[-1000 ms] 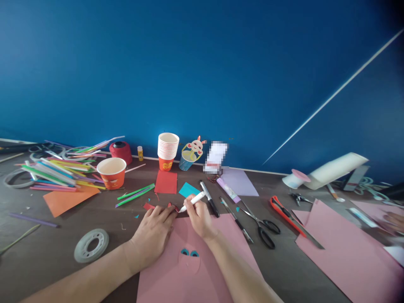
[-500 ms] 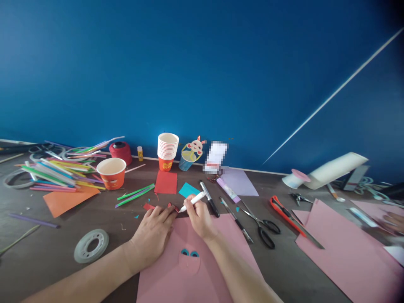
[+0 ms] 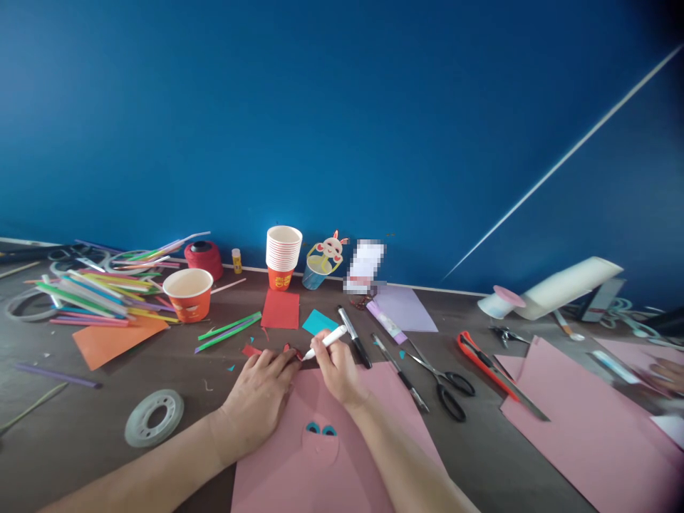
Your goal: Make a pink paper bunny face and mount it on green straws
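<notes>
My right hand is closed round a white marker, its tip pointing down-left at a small dark red piece by the top edge of a pink sheet. My left hand lies flat across the sheet's left edge, fingertips on or beside that red piece; its fingers partly cover it. On the sheet below my hands sits a round pink cutout with two blue-and-black eyes. Just beyond are a blue paper piece, a red square and a black marker.
Scissors and a red cutter lie to the right, near more pink paper and another person's hand. Left are a tape roll, straws and an orange cup. Stacked cups stand by the blue wall.
</notes>
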`<state>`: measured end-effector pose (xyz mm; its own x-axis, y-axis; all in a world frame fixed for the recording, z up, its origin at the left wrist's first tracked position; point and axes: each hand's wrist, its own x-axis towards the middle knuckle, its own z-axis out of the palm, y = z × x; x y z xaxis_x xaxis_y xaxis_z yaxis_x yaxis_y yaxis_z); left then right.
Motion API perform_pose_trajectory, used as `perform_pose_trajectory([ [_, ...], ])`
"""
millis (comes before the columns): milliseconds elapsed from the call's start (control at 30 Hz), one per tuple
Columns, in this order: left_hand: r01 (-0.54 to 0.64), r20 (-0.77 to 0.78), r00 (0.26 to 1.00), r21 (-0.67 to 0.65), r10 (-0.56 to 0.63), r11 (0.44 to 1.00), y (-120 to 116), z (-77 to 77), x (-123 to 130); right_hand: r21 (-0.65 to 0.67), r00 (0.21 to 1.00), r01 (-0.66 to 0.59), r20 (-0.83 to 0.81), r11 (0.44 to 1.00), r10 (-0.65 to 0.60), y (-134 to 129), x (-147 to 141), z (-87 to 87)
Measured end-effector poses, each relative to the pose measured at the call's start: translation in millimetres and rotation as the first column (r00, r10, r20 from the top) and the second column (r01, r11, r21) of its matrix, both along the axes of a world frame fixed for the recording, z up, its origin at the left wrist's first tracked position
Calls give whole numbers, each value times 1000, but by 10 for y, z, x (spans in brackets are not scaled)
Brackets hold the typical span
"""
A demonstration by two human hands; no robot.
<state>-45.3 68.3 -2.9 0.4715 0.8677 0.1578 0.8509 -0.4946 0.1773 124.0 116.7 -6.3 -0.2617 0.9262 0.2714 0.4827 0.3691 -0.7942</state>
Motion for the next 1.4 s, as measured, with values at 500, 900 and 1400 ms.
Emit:
perform_pose_trajectory([
  [500,-2,-16,1000,4,2,1000,2,-10,4,-25,1000,-12,-12,1000,12,-5,-6,2],
  [900,6,-26,1000,10,-6,1000,6,-24,-1,-3,1000,-5,7,1000,5,5,-12,-9],
  [1400,2,-26,1000,16,-2,1000,4,-31,4,24,1000,-8,13,1000,8,12,-20,-9],
])
